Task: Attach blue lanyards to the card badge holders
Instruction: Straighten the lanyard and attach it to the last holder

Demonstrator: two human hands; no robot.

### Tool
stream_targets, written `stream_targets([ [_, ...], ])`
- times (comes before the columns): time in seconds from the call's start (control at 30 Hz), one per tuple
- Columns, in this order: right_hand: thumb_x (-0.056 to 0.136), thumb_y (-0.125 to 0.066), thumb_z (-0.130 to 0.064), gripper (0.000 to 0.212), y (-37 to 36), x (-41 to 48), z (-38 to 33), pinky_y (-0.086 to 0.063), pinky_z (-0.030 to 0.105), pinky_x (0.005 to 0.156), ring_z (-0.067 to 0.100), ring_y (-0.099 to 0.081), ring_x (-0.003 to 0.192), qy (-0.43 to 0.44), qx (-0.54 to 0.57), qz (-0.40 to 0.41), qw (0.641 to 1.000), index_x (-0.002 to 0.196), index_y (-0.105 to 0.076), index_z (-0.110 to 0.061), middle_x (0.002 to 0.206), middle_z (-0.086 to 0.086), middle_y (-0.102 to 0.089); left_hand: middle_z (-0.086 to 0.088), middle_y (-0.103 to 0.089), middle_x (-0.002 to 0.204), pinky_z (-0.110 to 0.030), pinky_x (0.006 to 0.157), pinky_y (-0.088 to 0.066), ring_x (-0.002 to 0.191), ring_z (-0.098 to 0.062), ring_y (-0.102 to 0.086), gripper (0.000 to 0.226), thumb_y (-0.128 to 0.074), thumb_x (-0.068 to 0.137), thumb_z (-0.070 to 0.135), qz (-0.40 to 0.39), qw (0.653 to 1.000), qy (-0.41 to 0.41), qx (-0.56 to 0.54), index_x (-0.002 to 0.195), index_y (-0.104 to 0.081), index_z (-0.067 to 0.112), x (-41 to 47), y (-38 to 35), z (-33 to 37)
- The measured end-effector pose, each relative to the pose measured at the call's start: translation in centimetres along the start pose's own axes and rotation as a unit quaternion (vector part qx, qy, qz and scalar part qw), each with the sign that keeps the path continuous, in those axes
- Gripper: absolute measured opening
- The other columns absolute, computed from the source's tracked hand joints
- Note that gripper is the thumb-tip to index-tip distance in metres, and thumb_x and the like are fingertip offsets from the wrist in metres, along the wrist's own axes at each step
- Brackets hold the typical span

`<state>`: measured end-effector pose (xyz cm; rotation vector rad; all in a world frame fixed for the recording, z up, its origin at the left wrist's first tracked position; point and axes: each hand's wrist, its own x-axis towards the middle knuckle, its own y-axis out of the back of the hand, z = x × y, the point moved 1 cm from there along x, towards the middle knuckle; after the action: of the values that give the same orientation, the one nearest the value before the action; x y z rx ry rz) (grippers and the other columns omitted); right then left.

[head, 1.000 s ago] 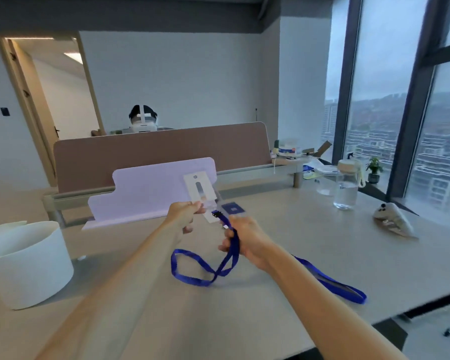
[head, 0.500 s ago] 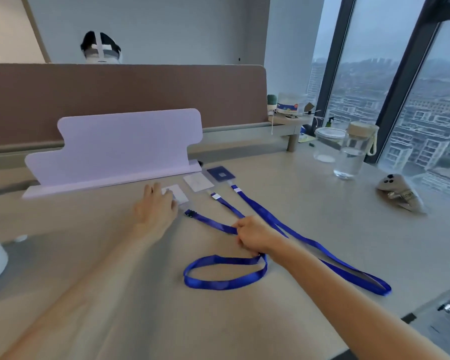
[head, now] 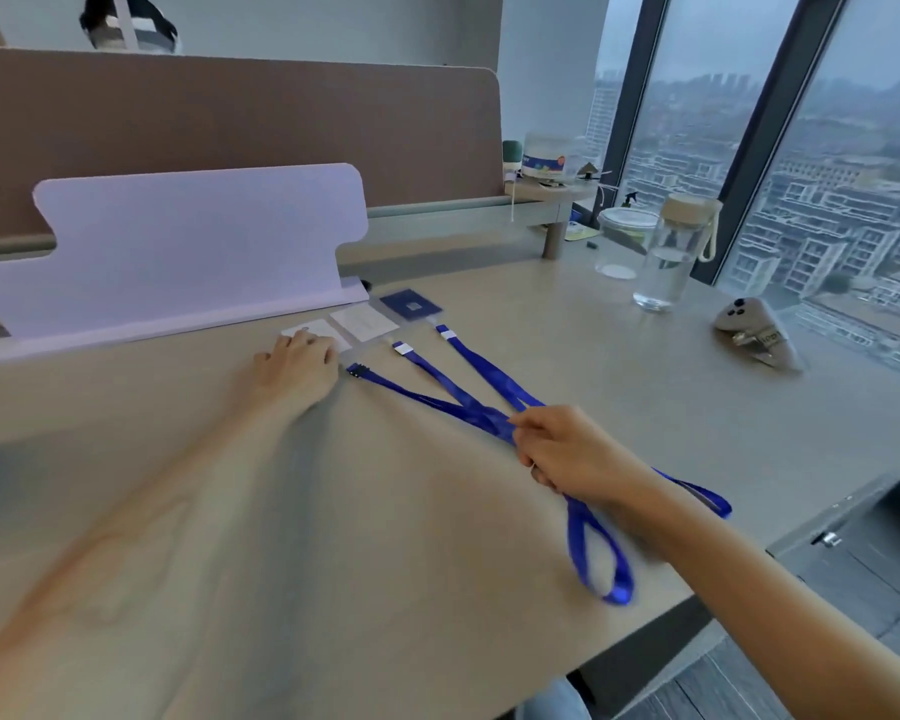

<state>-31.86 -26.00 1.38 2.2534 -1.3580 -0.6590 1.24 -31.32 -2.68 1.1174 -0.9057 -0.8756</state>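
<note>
Your right hand (head: 567, 449) has slid to the right since half a second ago, and it has pulled the nearest blue lanyard (head: 427, 400) out long, so its loop (head: 601, 553) now trails toward the table edge instead of lying curled in front of you. Your left hand (head: 297, 366) has stayed flat on the nearest badge holder (head: 315, 330), pressing it down on the table (head: 541, 335).

Your right fingers are pinched on the lanyard strap. Your left hand is open, palm down. Your two hands are well apart.

Three badge holders lie in a row by the purple board (head: 193, 241). The middle badge holder (head: 362, 322) and the dark blue badge holder (head: 411, 305) each have a lanyard clip at their near edge. The black clip (head: 357, 370) of your lanyard lies just beside your left hand; I cannot tell if it is hooked on.

You look to be laying the third one out neat. Next, check that clip, then let go.
</note>
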Motion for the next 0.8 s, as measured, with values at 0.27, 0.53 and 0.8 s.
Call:
stream_targets([
  [0.27, 0.091, -0.047, -0.007, 0.016, 1.0, -1.9, 0.8, -0.057, 0.035, 0.058, 0.019, -0.059, 0.050, 0.014, 0.004, 0.063, 0.998, 0.090, -0.058, -0.020, 0.083, 0.015, -0.072, -0.007, -0.035, 0.147, -0.046, 0.101, -0.034, 0.135, -0.028, -0.031, 0.036, -0.028, 0.100, 0.024, 0.050, 0.998, -0.008, -0.033, 0.126, -0.051, 0.017, -1.8, 0.2, 2.2],
  [0.53, 0.090, -0.061, -0.012, 0.005, 0.9, -1.9, 0.8, -0.060, 0.034, 0.055, 0.018, -0.064, 0.051, 0.045, -0.005, 0.078, 0.996, 0.092, -0.064, -0.015, 0.080, 0.008, -0.073, -0.008, -0.050, 0.132, -0.040, 0.100, -0.036, 0.122, -0.026, -0.044, 0.039, -0.029, 0.101, 0.034, 0.042, 0.992, -0.078, -0.084, 0.127, -0.052, 0.018, -7.5, -0.7, 7.4],
  [0.8, 0.088, -0.061, -0.023, 0.010, 2.9, -4.8, 2.5, -0.053, 0.032, 0.067, 0.016, -0.066, 0.071, 0.099, -0.076, 0.141, 0.982, 0.083, -0.069, -0.025, 0.076, -0.006, -0.070, -0.004, -0.009, 0.162, -0.042, 0.118, -0.010, 0.150, -0.021, -0.001, 0.063, -0.023, 0.099, 0.053, -0.085, 0.995, -0.042, -0.004, 0.152, -0.017, 0.018, -8.9, -0.8, 9.0],
])
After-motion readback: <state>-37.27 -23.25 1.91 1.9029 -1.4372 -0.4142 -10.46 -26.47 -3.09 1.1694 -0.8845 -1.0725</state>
